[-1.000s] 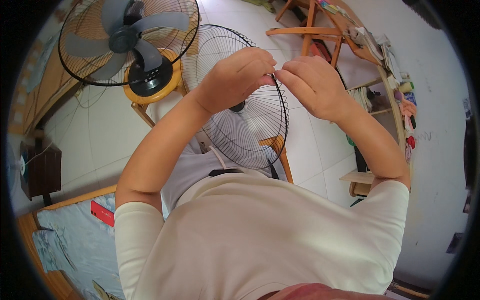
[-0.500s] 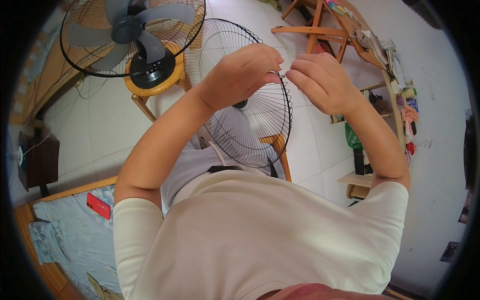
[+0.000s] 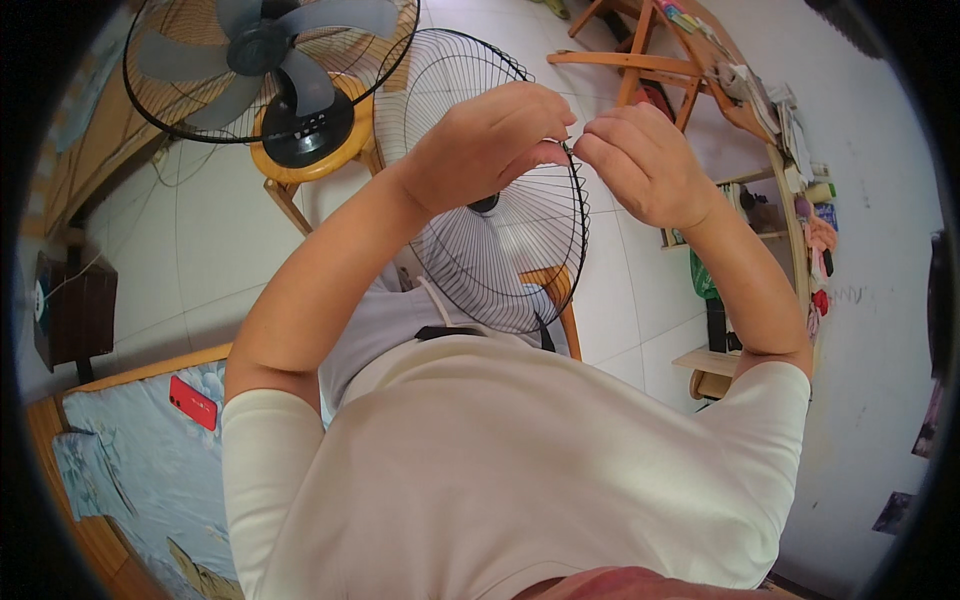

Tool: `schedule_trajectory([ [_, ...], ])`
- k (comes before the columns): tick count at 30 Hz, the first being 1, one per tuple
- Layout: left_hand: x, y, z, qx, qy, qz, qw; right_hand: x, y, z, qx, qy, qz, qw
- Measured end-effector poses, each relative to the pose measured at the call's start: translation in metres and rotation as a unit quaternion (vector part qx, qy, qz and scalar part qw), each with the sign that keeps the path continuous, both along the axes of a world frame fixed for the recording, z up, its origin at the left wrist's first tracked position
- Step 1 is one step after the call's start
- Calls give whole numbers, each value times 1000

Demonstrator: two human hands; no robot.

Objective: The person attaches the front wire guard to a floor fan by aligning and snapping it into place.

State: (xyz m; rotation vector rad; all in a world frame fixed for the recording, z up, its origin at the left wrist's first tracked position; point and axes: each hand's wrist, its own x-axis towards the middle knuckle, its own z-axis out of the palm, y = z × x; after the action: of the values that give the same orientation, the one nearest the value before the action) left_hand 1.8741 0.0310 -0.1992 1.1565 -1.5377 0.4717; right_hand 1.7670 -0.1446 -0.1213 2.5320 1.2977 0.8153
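A round wire fan guard with a black rim stands tilted against my lap. My left hand is closed at the guard's upper right rim, thumb and fingers pinching it. Just across from it, my right hand is also closed, its bent fingertips drawn together at the same stretch of rim. Whatever lies between those right fingertips is too small and hidden to name. Beyond my left arm, a fan with grey blades and a black base rests on a yellow wooden stool, its front uncovered.
A red phone lies on a blue floral bed cover at the left. A wooden folding chair stands at the far right. Along the right wall runs a cluttered shelf. A dark brown box sits at the left.
Both hands stay at the same spot on the guard's rim, with the right fingers shifting slightly. The whole view has moved a little.
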Motion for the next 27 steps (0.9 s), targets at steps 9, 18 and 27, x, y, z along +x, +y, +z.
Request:
schedule_trajectory([
  [9,-3,-7,-2,1,-45,57,997,-16,30,5,315,293,-294,854],
  [18,-6,-3,-2,2,-31,60,998,-17,16,15,401,409,-309,760],
  [27,-6,1,0,-26,-30,36,999,-12,9,-4,65,53,-58,995],
])
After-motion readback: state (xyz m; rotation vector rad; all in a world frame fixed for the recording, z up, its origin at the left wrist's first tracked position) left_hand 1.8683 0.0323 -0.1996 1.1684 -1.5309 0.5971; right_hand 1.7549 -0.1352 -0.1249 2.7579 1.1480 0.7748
